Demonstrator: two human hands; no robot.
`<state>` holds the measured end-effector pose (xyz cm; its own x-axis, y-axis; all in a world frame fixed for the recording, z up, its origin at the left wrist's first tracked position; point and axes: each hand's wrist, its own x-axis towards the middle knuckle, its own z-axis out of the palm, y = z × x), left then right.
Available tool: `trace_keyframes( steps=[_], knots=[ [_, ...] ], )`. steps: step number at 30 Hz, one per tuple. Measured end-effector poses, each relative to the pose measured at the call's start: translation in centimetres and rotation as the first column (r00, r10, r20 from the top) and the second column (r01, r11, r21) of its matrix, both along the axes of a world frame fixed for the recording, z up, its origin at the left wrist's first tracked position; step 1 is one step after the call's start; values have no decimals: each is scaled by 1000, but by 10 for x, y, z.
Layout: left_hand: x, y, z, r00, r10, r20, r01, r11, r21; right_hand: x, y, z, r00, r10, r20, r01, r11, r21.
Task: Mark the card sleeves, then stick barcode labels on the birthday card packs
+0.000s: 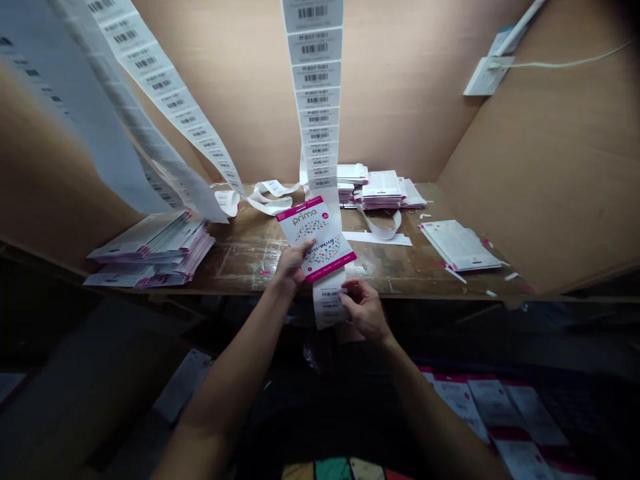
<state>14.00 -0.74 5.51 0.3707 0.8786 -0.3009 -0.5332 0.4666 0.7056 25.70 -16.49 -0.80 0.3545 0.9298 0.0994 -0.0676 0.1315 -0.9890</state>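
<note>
My left hand grips a flat white packet with pink ends, printed "prima" and coloured dots, by its lower left side. The packet is tilted and lies in front of a long strip of barcode labels hanging from above. Below the packet, past the table edge, the strip's lower end shows. My right hand pinches the right edge of that end between thumb and fingers. Whether a single label is peeled off there cannot be made out.
Stacks of packets stand on the table at left, back and right. More label strips hang at left. A white socket box with a cable is on the cardboard wall. More packets lie below, lower right.
</note>
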Motion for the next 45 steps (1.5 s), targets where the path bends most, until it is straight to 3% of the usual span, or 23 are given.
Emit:
trace_keyframes(
  steps=[4, 8, 13, 16, 20, 23, 25, 28, 31, 33, 36, 38, 40, 43, 45],
  knots=[
    [-2, -9, 3, 1000, -24, 7, 24, 999, 38, 7, -3, -1, 987, -24, 160, 22, 1000, 16],
    [-5, -16, 3, 999, 47, 2, -47, 996, 72, 8, -9, -2, 961, -12, 278, 9, 1000, 14],
    [-6, -20, -1, 994, 103, -23, -101, 991, 87, 0, -29, 4, 872, -101, 478, 69, 994, 84],
    [-11, -19, -5, 989, 141, -32, -138, 986, 96, 2, -48, 18, 786, -261, 561, 167, 963, 214],
    [-23, -19, -7, 997, 64, -44, -59, 991, 118, 21, -60, 58, 826, -329, 457, 238, 940, 245],
    [-27, -29, -4, 994, -18, -112, 38, 983, 178, 31, -37, 86, 865, -257, 430, 182, 961, 208],
    [-26, -41, -1, 987, 1, -161, 35, 974, 225, 31, -11, 95, 873, -183, 452, 97, 973, 208],
    [-27, -59, 6, 985, 29, -171, 13, 969, 245, 23, 26, 92, 811, -175, 558, 56, 973, 225],
    [-36, -70, 13, 986, 2, -165, 34, 976, 214, 18, 44, 80, 722, -364, 589, 233, 929, 288],
    [-43, -74, 17, 983, -38, -180, 71, 981, 178, 17, 43, 73, 783, -366, 502, 284, 930, 235],
    [-42, -87, 17, 979, -70, -192, 110, 972, 206, 13, 24, 67, 968, -76, 240, 68, 997, 40],
    [-33, -104, 14, 971, 11, -239, 65, 949, 307, 10, 2, 65, 998, -1, 67, 1, 1000, 1],
    [-22, -126, 10, 941, 76, -329, 68, 912, 405, 17, -25, 60, 999, -45, -1, 45, 999, 6],
    [-15, -145, 3, 875, 4, -485, 257, 845, 470, 69, -84, 36, 973, -221, 69, 223, 974, -28],
    [-17, -142, -3, 825, -13, -565, 355, 790, 500, 126, -147, 15, 859, -458, 227, 487, 868, -92]
  ],
)
